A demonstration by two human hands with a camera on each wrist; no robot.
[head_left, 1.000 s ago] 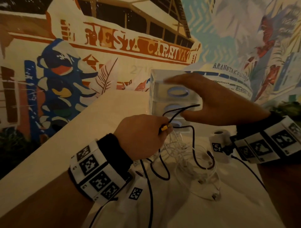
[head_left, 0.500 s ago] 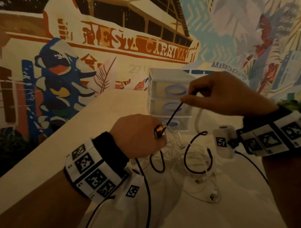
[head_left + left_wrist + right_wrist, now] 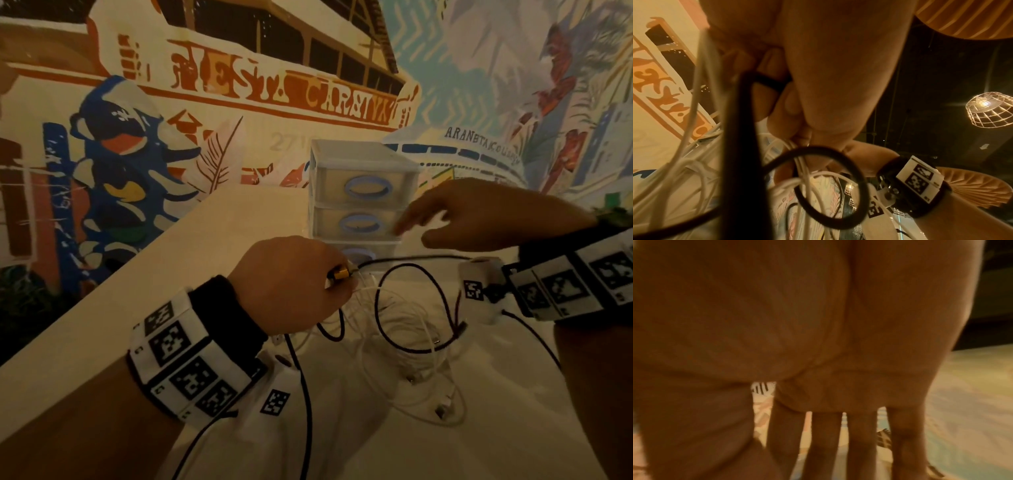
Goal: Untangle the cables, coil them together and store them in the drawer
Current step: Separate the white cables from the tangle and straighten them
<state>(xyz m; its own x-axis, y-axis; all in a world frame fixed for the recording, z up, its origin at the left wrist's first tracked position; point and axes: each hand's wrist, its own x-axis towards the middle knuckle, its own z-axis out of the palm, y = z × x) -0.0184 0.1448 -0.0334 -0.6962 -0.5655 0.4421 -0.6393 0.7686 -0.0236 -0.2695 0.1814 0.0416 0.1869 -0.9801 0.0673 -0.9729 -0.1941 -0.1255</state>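
My left hand point(image 3: 308, 284) grips a bundle of cables just in front of the drawer unit; a gold plug point(image 3: 339, 274) sticks out by its thumb. In the left wrist view its fingers point(image 3: 785, 104) curl round a black cable point(image 3: 744, 146) and thin white cables point(image 3: 694, 105). The black cable point(image 3: 378, 308) loops over a loose pile of white cables point(image 3: 418, 346) on the table. My right hand point(image 3: 455, 219) hovers over them with nothing in it, and its fingers point(image 3: 822, 443) are straight. The small three-drawer unit point(image 3: 363, 161) has all its drawers closed.
The white table point(image 3: 178, 274) ends in a diagonal edge on the left, below a painted mural wall. The drawer unit stands at the far end, close to that wall. Thin black leads run from both wrist cameras across the near tabletop.
My right hand had pinched the black cable and lifted it; it has let go and spread its fingers. The cable has dropped into loops on the table. My left hand keeps its grip.
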